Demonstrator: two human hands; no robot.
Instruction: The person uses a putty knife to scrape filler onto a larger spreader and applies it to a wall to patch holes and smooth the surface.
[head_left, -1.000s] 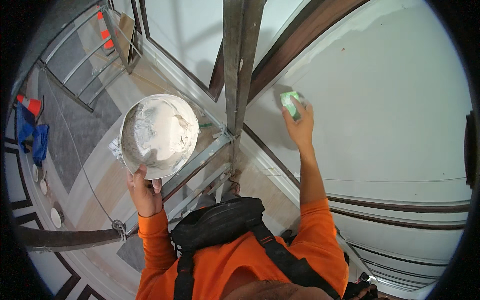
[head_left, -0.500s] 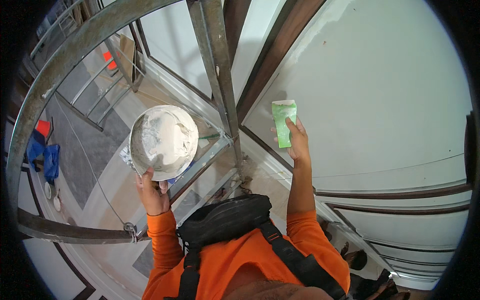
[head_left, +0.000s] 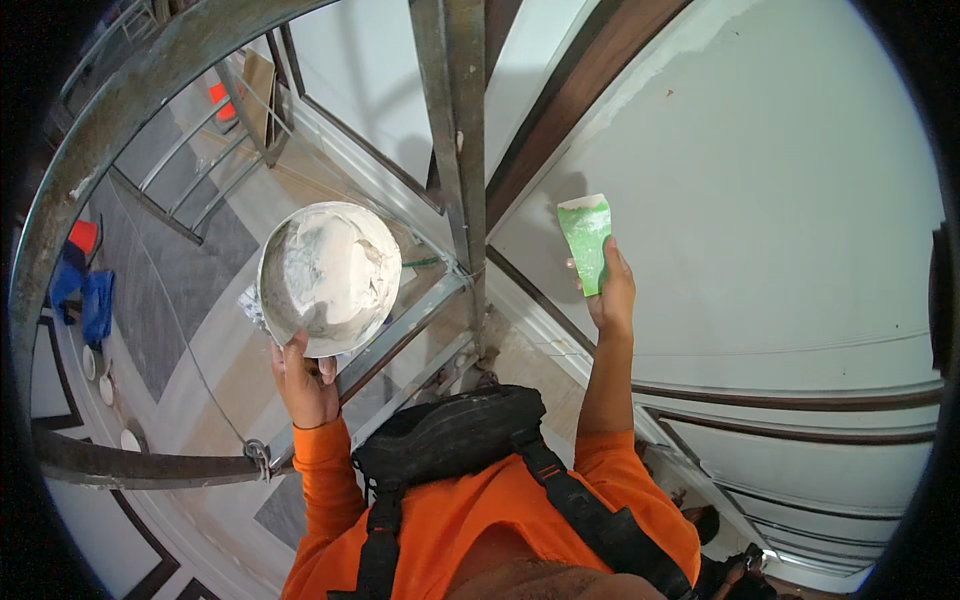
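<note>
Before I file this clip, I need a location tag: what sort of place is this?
Probably an interior under renovation: metal scaffolding, a bowl of white paste and a green scraper.

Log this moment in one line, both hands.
left hand: holds bowl of white paste | right hand: holds green scraper, smeared white | metal post: between bowl and scraper in view

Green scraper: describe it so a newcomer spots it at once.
Start at the large pale wall panel on the right. In front of its left part, the right hand holds a flat scraper, its wider, whitish end uppermost in the picture. Its green face sets it apart from the round, paste-smeared pan in the left hand.
</note>
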